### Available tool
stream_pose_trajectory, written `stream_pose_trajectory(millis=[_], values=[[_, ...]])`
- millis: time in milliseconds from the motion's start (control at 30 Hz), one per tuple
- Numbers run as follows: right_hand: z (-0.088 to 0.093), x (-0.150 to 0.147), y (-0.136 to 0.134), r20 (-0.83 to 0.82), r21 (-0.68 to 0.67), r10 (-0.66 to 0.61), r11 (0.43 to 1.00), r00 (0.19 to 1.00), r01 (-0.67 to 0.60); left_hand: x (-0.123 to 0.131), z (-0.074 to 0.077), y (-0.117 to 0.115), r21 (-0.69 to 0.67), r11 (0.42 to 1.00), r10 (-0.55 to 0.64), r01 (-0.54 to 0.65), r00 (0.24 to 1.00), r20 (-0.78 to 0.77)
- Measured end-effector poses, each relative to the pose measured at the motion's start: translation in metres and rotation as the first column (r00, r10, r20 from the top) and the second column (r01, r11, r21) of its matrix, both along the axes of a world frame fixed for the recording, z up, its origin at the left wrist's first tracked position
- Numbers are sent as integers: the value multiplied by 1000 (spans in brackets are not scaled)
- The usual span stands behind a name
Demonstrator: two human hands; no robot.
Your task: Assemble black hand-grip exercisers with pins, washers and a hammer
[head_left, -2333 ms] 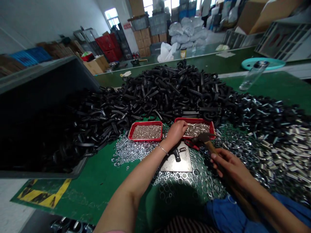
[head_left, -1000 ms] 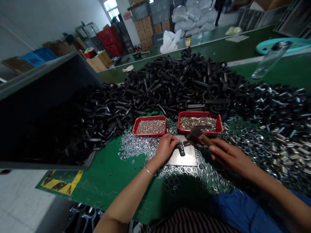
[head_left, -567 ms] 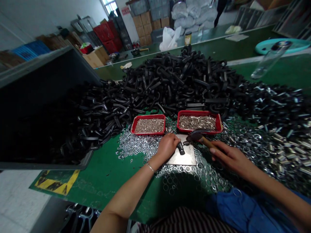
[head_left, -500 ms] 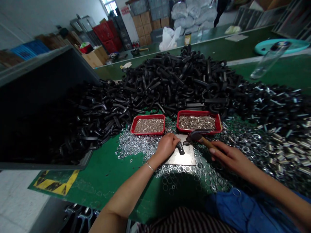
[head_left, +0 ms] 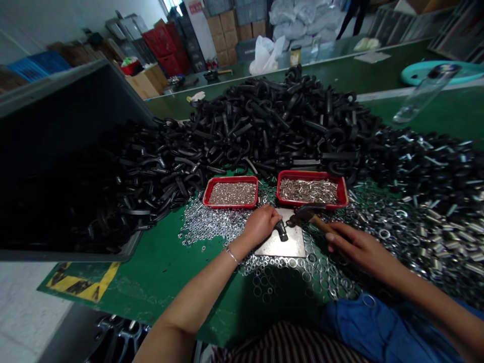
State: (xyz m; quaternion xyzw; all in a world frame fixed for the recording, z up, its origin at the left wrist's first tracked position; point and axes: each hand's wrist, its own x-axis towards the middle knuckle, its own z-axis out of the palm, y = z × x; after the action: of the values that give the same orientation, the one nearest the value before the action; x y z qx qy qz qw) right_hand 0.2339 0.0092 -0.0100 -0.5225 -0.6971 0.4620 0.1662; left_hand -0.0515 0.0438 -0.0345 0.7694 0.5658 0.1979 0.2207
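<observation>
Standing well left of the metal plate (head_left: 272, 248), a big grey crate (head_left: 49, 84) opens sideways onto the green surface (head_left: 151, 275), dark inside. Beyond it, toward the back wall, sits a blue crate (head_left: 40, 65); nearer than the plate and below the crate, yellow-and-black tape (head_left: 93, 292) marks the surface's corner. Stacked red crates (head_left: 166, 45) and brown cartons (head_left: 223, 38) stand in the room far behind the plate, to its left. Small metal rings (head_left: 212, 227) are scattered just left of the plate, and a red tray (head_left: 230, 206) of tiny metal pieces lies behind them.

At the plate, the left hand (head_left: 260, 225) is closed to a pinch on a black fitting (head_left: 282, 231), which rests on the plate's upper middle. Directly behind the plate rises a broad heap of black parts (head_left: 264, 118), with a white plastic bag (head_left: 263, 55) farther back. A second red tray (head_left: 312, 174), full of metal pins, touches or nearly touches the plate's far right. Over the plate's right edge is the head of a hammer (head_left: 321, 224); the right hand (head_left: 350, 244) is wrapped around its wooden handle. Larger rings (head_left: 308, 277) spread in front of the plate and to its right. Farther right lie silver cylinders (head_left: 442, 242), with a clear bottle (head_left: 423, 98) well behind them.
</observation>
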Motion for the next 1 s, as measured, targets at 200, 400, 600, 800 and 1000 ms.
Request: stream_pose_trajectory(millis=[200, 400, 600, 800, 1000], values=[[5, -2, -2, 71, 90, 30, 995, 997, -36, 2, 13, -14, 148, 964, -188, 219, 962, -197], [22, -20, -15, 110, 369, 6, 928, 994, -46, 4, -1, -47, 60, 998, -12, 16, 998, -59], [-11, -33, 4, 256, 163, 116, 973, 960, -162, 3, -8, -48, 25, 1000, -12, 12, 1000, 5], [-11, -35, 7, 133, 541, -78, 841, 988, -7, 16, 0, -72, 7, 948, 302, -317, 910, 283], [-6, -91, -9, -412, -69, -201, 979, 889, 189, 46, 5, -93, 250, 933, 184, -261, 938, 293]])
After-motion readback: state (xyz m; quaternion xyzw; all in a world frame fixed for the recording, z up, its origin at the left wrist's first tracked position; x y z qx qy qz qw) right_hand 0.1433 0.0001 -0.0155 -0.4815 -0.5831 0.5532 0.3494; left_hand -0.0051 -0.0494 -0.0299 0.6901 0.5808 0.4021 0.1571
